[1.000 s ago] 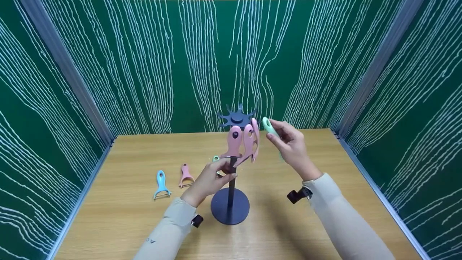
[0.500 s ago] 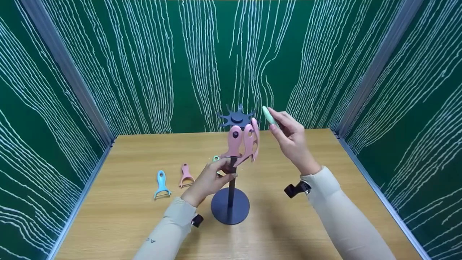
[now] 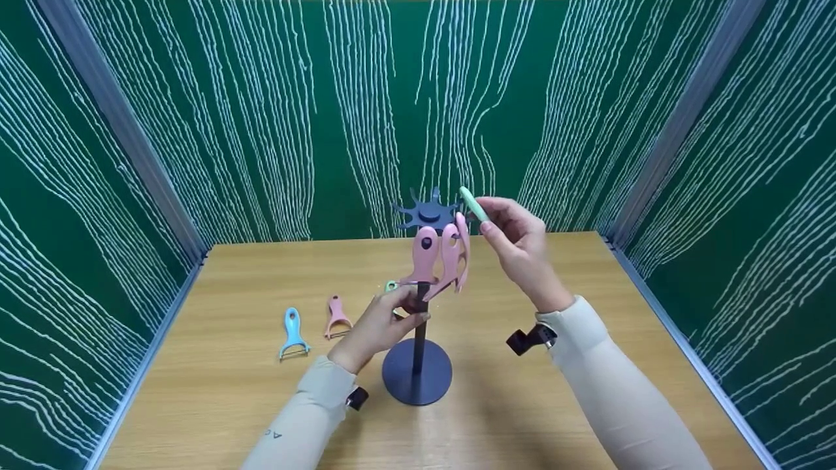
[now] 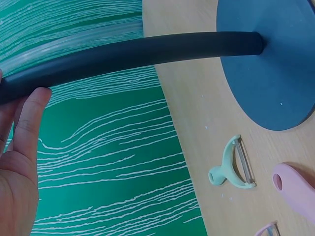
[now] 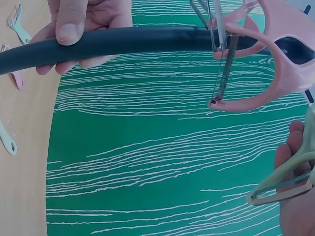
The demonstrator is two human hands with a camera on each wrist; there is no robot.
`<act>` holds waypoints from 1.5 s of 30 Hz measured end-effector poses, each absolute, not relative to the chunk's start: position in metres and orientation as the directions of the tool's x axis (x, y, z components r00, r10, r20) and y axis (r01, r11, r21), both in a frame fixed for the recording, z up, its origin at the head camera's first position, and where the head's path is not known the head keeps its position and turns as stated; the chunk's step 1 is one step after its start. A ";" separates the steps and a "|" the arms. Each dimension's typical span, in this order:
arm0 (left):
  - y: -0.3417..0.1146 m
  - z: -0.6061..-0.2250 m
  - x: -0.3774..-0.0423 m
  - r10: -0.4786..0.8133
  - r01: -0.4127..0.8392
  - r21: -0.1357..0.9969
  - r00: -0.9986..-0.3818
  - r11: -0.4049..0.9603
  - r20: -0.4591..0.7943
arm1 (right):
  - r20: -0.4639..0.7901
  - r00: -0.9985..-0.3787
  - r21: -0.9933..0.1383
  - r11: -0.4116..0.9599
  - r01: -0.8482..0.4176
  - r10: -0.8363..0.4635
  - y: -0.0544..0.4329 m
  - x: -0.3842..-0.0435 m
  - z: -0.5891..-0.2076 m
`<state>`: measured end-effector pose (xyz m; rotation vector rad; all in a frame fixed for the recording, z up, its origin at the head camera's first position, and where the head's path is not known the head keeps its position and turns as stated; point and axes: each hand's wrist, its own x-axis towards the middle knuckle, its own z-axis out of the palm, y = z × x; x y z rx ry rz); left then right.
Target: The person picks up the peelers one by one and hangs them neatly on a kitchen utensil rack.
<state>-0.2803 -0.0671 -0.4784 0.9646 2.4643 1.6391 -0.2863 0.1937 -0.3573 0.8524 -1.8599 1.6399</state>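
Note:
In the head view, my left hand (image 3: 382,323) holds the black pole (image 3: 418,349) of an upright stand, thumb and fingers around it. Pink peelers (image 3: 424,258) hang from hooks of the stand's star-shaped top (image 3: 428,214), on the near and right sides. A light green peeler (image 3: 471,203) is pinched in my right hand (image 3: 521,251), just right of the hooks, its handle end up and tilted left. Whether it touches a hook I cannot tell. The right wrist view shows that peeler's bladed end (image 5: 283,191) pointing down beside a hanging pink peeler (image 5: 275,64).
On the wooden table (image 3: 248,405), left of the stand's round base (image 3: 431,385), lie a blue peeler (image 3: 292,329) and a pink peeler (image 3: 335,313). Another green peeler (image 4: 226,169) lies behind my left hand. Green walls with white lines (image 3: 555,98) enclose the back and sides.
My right hand has risen and then moved left towards the hooks, turning the green peeler so its narrow edge shows. My left hand stays on the pole.

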 end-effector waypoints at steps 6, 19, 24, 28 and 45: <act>-0.067 -0.480 -0.281 0.502 0.457 0.850 -0.817 0.261 0.285 | 0.720 -0.677 -0.675 0.075 -0.734 -0.150 0.192 -0.287 -0.360; -0.066 -0.479 -0.281 0.502 0.464 0.844 -0.815 0.268 0.289 | 0.656 -0.727 -0.744 -0.010 -0.668 -0.202 0.191 -0.298 -0.365; -0.066 -0.477 -0.281 0.502 0.449 0.850 -0.821 0.277 0.271 | 0.577 -0.795 -0.812 -0.028 -0.583 -0.187 0.192 -0.305 -0.368; -0.066 -0.477 -0.281 0.509 0.449 0.852 -0.817 0.270 0.270 | 0.557 -0.805 -0.829 -0.074 -0.555 -0.202 0.192 -0.308 -0.371; -0.066 -0.474 -0.279 0.490 0.424 0.863 -0.834 0.275 0.253 | 0.549 -0.815 -0.835 -0.094 -0.542 -0.185 0.206 -0.304 -0.394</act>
